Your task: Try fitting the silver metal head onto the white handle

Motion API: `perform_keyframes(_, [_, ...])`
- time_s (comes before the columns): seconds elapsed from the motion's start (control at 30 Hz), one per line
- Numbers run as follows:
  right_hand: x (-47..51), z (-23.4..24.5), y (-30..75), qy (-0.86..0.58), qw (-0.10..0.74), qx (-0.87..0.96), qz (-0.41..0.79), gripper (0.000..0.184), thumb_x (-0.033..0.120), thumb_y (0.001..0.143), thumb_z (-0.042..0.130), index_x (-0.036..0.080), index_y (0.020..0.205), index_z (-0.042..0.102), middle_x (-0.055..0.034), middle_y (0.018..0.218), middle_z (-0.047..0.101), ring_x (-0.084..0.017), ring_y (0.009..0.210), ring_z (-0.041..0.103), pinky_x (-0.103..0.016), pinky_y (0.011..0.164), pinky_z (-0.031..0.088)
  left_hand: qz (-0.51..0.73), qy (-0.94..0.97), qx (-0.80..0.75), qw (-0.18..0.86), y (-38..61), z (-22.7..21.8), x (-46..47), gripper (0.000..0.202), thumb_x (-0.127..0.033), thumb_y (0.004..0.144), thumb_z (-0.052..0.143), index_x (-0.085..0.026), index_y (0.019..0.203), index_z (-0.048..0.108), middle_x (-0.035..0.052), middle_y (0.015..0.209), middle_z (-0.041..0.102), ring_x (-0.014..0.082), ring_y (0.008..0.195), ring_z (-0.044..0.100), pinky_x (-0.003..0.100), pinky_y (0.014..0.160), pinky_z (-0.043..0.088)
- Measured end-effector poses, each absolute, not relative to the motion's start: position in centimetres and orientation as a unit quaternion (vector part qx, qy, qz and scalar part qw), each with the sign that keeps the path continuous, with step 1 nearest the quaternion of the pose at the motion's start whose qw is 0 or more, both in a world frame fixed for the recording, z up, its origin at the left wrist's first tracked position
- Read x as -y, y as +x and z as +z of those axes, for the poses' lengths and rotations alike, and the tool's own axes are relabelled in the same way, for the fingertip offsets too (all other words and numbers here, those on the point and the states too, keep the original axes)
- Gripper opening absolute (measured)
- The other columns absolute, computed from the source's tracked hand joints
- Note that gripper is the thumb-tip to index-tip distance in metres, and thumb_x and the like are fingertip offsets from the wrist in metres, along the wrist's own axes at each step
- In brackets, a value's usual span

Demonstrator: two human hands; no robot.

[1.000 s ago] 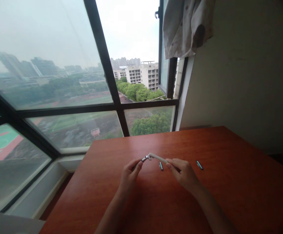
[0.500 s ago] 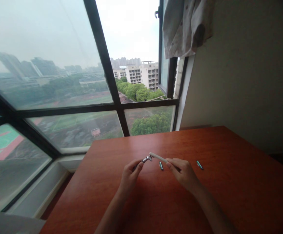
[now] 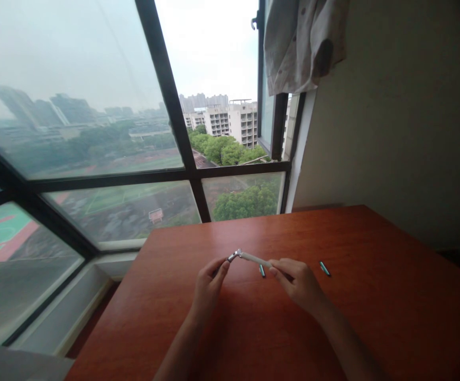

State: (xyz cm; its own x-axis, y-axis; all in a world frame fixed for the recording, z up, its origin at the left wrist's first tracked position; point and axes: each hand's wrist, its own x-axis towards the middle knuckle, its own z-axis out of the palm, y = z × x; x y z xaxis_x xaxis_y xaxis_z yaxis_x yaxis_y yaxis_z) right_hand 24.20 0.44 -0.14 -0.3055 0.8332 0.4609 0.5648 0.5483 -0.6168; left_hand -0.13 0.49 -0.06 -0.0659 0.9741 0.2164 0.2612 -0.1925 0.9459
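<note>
My left hand (image 3: 208,286) is closed around a silver razor handle (image 3: 233,256), its bare neck pointing up and to the right. In my right hand (image 3: 295,275) I grip a pale slim stick (image 3: 256,259) by its near end. The stick's far tip meets the head end of the razor handle; whether it has bristles is too small to tell. Below the stick lies a teal razor cartridge (image 3: 262,271) on the table. Another teal cartridge (image 3: 324,268) rests to the right of my right hand.
Both hands are above a reddish-brown wooden table (image 3: 373,317). Beyond its far edge stand dark-framed windows (image 3: 190,168), with one pane open. A pale cloth (image 3: 303,47) hangs at the upper right, beside a plain wall (image 3: 392,121).
The razor handle has shifted slightly left and up in my left hand. The stick's tip has moved left and slightly down, onto the handle's head end. Both cartridges stay put.
</note>
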Motion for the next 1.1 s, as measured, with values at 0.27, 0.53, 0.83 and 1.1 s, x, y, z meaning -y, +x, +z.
perform_keyframes(0.27, [-0.43,-0.24,24.19,-0.455,0.381,0.787,0.17,0.029,0.033,0.093,0.045,0.021,0.094,0.071,-0.0053,0.077,0.069,-0.017,0.068,0.062,-0.026,0.062,0.042,0.51,0.586,-0.532,0.338,0.05,0.07,-0.45,0.034,-0.04,0.079,0.063,-0.013,0.096,0.075,0.0064,0.08,0.071,0.0211,0.074,0.061,0.026,0.061,0.045])
perform_keyframes(0.53, [-0.63,-0.55,24.16,-0.467,0.386,0.78,0.155,0.029,0.032,0.093,0.044,0.021,0.093,0.071,-0.0056,0.078,0.07,-0.018,0.069,0.063,-0.026,0.063,0.044,0.497,0.606,-0.522,0.335,0.05,-0.01,-0.44,0.032,-0.04,0.08,0.063,-0.015,0.096,0.075,0.0075,0.085,0.073,0.0225,0.078,0.062,0.027,0.066,0.047])
perform_keyframes(0.83, [-0.64,-0.66,24.09,-0.464,0.388,0.778,0.171,0.03,0.033,0.094,0.044,0.021,0.094,0.071,-0.0063,0.08,0.07,-0.018,0.07,0.063,-0.026,0.065,0.044,0.483,0.622,-0.511,0.346,0.07,-0.32,-0.49,0.031,-0.039,0.081,0.061,-0.015,0.096,0.075,0.0069,0.084,0.073,0.0211,0.075,0.061,0.026,0.064,0.045])
perform_keyframes(1.1, [-0.43,-0.22,23.96,-0.434,0.39,0.789,0.195,0.031,0.035,0.094,0.044,0.021,0.092,0.071,-0.004,0.071,0.068,-0.016,0.063,0.061,-0.024,0.058,0.041,0.502,0.595,-0.52,0.351,0.1,0.16,-0.42,0.034,-0.04,0.08,0.062,-0.014,0.098,0.075,0.0049,0.077,0.07,0.0186,0.068,0.057,0.025,0.06,0.042])
